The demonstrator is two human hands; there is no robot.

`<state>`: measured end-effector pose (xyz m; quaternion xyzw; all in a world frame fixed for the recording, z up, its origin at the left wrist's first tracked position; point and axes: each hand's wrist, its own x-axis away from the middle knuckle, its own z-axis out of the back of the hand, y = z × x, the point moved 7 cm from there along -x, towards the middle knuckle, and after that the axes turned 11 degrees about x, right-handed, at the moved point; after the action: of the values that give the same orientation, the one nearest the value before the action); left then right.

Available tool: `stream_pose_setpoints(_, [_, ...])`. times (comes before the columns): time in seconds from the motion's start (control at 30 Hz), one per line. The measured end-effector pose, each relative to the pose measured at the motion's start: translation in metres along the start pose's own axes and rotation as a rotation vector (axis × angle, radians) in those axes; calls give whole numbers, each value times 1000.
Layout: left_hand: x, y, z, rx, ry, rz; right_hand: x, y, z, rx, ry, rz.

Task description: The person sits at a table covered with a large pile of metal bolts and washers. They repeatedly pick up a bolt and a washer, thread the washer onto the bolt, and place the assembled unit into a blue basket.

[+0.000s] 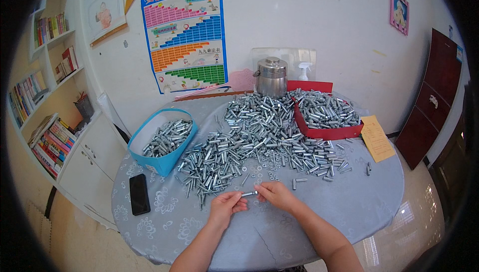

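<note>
Both hands meet over the near part of a round table covered with a grey patterned cloth [349,202]. My left hand [227,206] and my right hand [276,194] pinch the two ends of one small silver metal bolt [249,193] between their fingertips. Just beyond the hands lies a big loose heap of silver bolts and sleeves [259,135], with small washers and nuts [264,165] scattered at its near edge.
A blue box [162,162] at the left holds several bolts. A red box [327,132] at the right is full of them. A black phone [139,193] lies near the left edge, a yellow paper [376,137] at the right, a steel pot [272,76] at the back.
</note>
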<state>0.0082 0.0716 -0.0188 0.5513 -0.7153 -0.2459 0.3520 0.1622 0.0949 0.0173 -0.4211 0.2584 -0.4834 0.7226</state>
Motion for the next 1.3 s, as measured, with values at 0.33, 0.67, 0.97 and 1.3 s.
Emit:
stream_pose_setpoints(0.33, [-5,0,12,74,60,-44,-1,5,-2,-117,74,28])
stream_pose_setpoints(0.67, [-2,4,8,77,58,-51,1,-5,-2,-103,61,91])
stream_pose_setpoints(0.97, [0,7,5,41,66,-65,-4,8,-8,-161,-5,38])
stream_pose_setpoints(1.3, [-1,9,7,14,71,-108,0,-1,-1,-180,107,56])
